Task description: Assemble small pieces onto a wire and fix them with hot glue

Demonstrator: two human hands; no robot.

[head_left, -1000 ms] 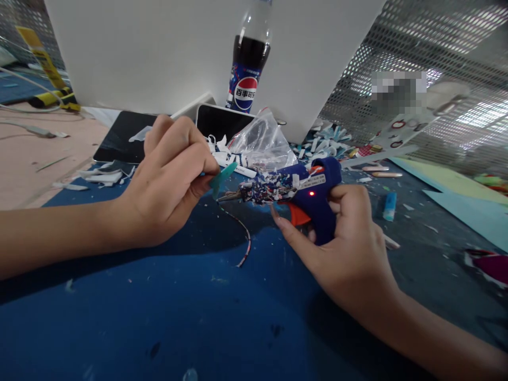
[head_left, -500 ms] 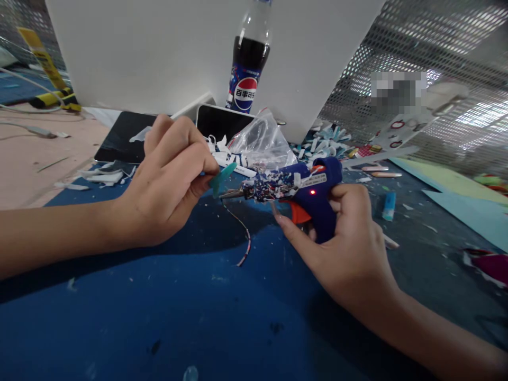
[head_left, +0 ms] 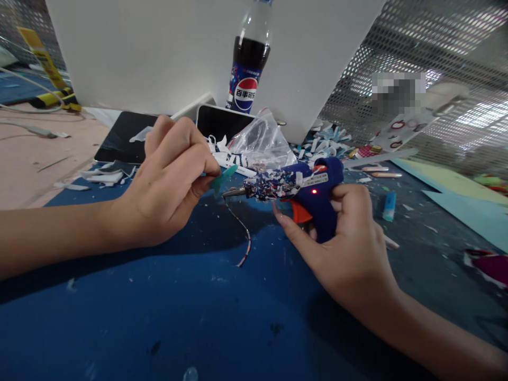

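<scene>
My left hand (head_left: pixel 166 180) is closed in a pinch on a small teal paper piece (head_left: pixel 222 178) held above the blue mat (head_left: pixel 198 296). My right hand (head_left: pixel 349 248) grips a blue hot glue gun (head_left: pixel 313 193) with an orange trigger and a lit red lamp. Paper scraps cover the gun's barrel. Its metal nozzle points left and sits just to the right of the teal piece, nearly touching it. A thin red-and-white strip (head_left: pixel 242 233) curls on the mat below the nozzle.
A cola bottle (head_left: pixel 248 63) stands at the back against a white panel (head_left: pixel 159 53). A clear plastic bag (head_left: pixel 262 143), two dark tablets (head_left: pixel 123 137) and white paper scraps lie behind my hands. Coloured paper sheets (head_left: pixel 456 190) and a small blue tube (head_left: pixel 389 205) lie right.
The glue gun has shifted slightly to the right and up, so its nozzle has drawn back a little from the teal piece. My left hand has barely moved.
</scene>
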